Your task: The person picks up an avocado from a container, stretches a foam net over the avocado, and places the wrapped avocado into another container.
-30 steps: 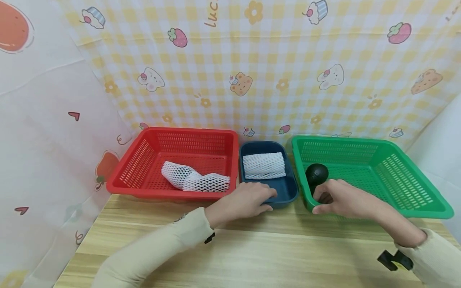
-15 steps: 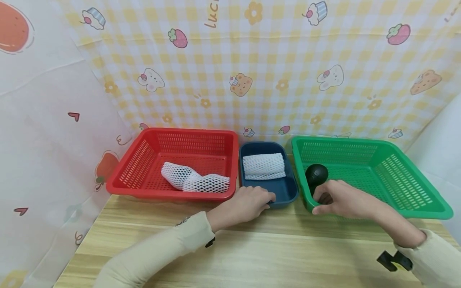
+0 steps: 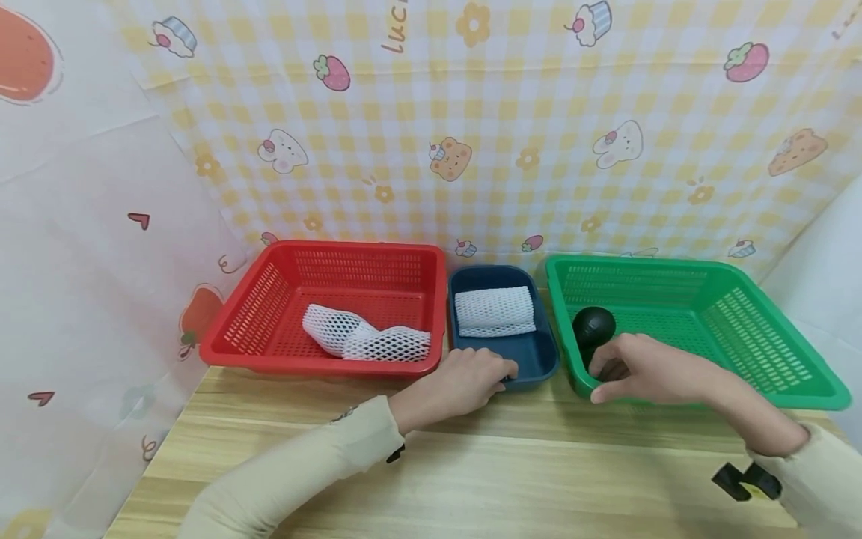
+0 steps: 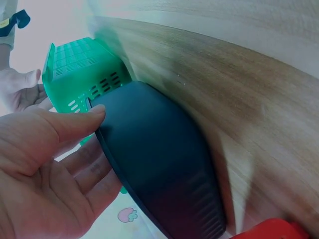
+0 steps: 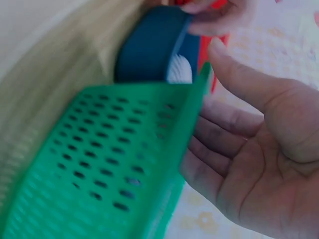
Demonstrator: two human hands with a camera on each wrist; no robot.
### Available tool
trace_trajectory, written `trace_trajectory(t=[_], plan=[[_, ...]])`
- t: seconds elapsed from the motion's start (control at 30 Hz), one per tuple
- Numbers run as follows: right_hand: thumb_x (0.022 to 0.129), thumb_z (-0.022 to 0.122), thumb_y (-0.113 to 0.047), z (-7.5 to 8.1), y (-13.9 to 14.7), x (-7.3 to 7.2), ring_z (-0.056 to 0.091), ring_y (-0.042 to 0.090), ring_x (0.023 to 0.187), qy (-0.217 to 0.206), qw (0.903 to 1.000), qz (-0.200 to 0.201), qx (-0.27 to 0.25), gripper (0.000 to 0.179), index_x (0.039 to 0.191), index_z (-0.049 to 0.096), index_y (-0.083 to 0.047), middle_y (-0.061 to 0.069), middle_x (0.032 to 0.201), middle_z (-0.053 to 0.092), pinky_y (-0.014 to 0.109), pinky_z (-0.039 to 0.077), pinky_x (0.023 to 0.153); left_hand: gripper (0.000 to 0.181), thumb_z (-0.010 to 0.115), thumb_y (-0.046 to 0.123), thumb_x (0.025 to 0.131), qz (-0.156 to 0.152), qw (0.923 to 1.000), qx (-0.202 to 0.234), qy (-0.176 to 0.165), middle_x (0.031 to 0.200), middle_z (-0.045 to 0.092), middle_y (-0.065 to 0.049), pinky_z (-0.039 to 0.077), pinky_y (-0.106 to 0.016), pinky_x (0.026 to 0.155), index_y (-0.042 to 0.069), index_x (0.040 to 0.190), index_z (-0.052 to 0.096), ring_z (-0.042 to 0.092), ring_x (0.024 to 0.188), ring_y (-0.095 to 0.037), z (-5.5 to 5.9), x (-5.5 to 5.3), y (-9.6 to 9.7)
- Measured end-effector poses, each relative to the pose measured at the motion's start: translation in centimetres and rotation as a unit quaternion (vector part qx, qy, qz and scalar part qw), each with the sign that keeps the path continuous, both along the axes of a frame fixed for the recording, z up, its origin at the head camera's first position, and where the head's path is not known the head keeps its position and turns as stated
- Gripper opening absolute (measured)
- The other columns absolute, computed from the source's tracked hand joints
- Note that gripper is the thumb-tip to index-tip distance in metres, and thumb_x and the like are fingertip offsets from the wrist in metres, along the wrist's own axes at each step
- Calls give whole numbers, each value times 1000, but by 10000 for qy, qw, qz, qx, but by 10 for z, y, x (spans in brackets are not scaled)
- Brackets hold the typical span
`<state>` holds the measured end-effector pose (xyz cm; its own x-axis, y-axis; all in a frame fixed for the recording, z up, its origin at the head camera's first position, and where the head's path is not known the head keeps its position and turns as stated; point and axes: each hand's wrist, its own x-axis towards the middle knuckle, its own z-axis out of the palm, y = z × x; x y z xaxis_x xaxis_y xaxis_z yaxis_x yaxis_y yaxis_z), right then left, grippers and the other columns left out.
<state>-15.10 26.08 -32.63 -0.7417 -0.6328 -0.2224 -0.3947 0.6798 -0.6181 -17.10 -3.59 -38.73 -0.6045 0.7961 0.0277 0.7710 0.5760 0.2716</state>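
In the head view my left hand (image 3: 474, 380) holds the near rim of a small navy-blue plastic bin (image 3: 528, 358). The left wrist view shows the thumb outside the bin's wall and the fingers behind it. A white foam fruit net (image 3: 494, 312) lies in the bin. My right hand (image 3: 653, 368) hovers at the near left corner of a green slotted basket (image 3: 680, 329), fingers reaching inside, thumb outside. In the right wrist view this thumb stands off the rim. Beside those fingers is a black, avocado-like object (image 3: 594, 326); its lower part is hidden.
To the left stands a red slotted basket (image 3: 323, 364) with white foam nets (image 3: 387, 343) in it. All three containers stand on a wooden table (image 3: 471, 479) against a patterned cloth (image 3: 417, 135).
My left hand has closed from a looser pose onto the bin's near rim. The right hand has shifted slightly right over the green basket's corner. The containers stay in place.
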Motion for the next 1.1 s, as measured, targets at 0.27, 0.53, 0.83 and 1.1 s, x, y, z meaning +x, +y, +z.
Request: trace_trajectory(t=[0.27, 0.53, 0.83, 1.1], plan=[[90, 80, -25, 21, 24, -24, 68, 28, 100, 873, 9937, 200, 680, 42, 120, 67, 1, 10, 117, 68, 35, 57, 80, 25, 74, 17, 96, 15, 9999, -100, -3, 96, 69, 3, 48, -18, 63, 16, 120, 71, 58, 75, -10, 3, 0, 4], [83, 84, -7, 19, 33, -58, 57, 47, 116, 1376, 9783, 238, 1532, 48, 125, 64, 2, 21, 128, 61, 54, 52, 90, 22, 73, 17, 96, 40, 9998, -214, -18, 91, 67, 4, 47, -19, 61, 16, 117, 71, 56, 73, -11, 4, 1, 6], [79, 84, 2, 1, 34, -97, 48, 52, 124, 1292, 9720, 432, 1917, 61, 135, 58, 5, 28, 135, 53, 56, 50, 90, 23, 73, 17, 96, 54, 9997, -252, -12, 93, 68, 4, 48, -19, 62, 17, 119, 70, 57, 74, -11, 3, 1, 7], [80, 84, 4, -13, 24, -114, 44, 52, 128, 1017, 9679, 674, 2199, 64, 137, 58, 1, 28, 139, 52, 56, 50, 91, 23, 74, 17, 95, 77, 9997, -230, -51, 92, 68, 3, 47, -19, 62, 17, 119, 71, 57, 73, -11, 4, 1, 7]])
